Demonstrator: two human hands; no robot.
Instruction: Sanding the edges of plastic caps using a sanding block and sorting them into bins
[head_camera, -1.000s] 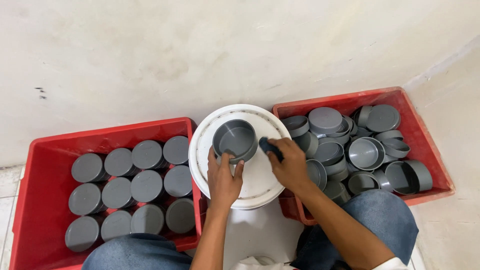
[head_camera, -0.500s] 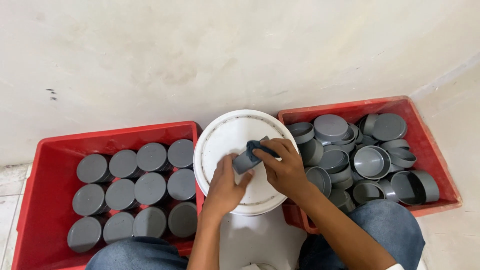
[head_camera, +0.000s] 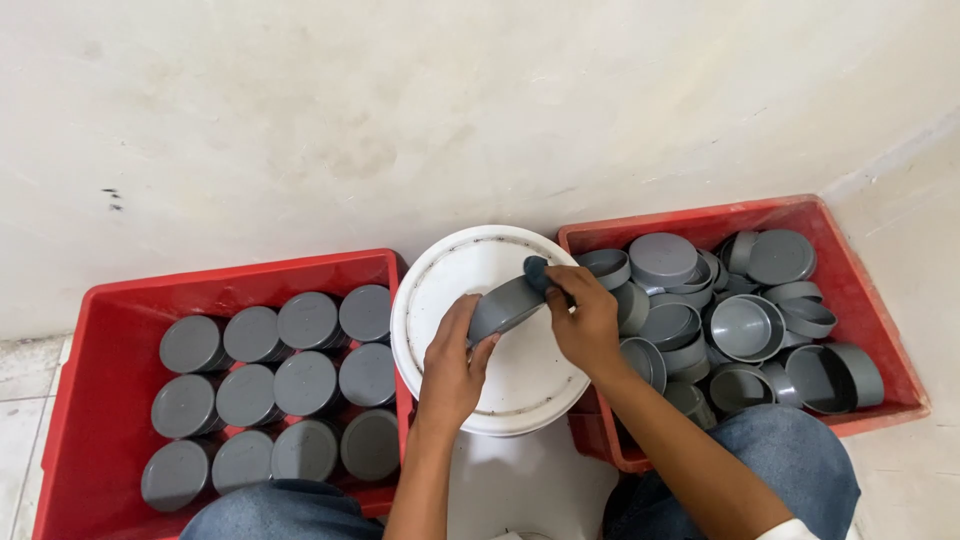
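Both hands are working over the white bucket lid (head_camera: 500, 385), which sits between two red crates. Left hand (head_camera: 452, 365) is clamped on a grey plastic cap (head_camera: 503, 305), fingers wrapped under its lower edge, cap tilted on its side above the lid's centre. Right hand (head_camera: 588, 322) is closed on a small dark pad (head_camera: 536, 270), pressed against the cap's upper rim; the hands are nearly touching across the cap. Left crate (head_camera: 70, 400) holds caps (head_camera: 305, 320) stood flat side up in tidy rows, packed edge to edge, right column tight against the crate's inner wall; its left side has a bare strip of red floor. Right crate (head_camera: 880, 290) holds a loose heap of caps (head_camera: 740, 325), some open side up, some flat side up, some tipped, reaching close to the rim on the near side. Bucket lid overlaps the inner walls of both crates, so there is no gap on either side of it. Right forearm crosses over the near left corner of the right crate. Wall (head_camera: 400, 110) runs straight behind all three, close to the crates' far edges. Open room is mainly above the lid and on the pale floor (head_camera: 525, 480) between the person's knees (head_camera: 290, 505).
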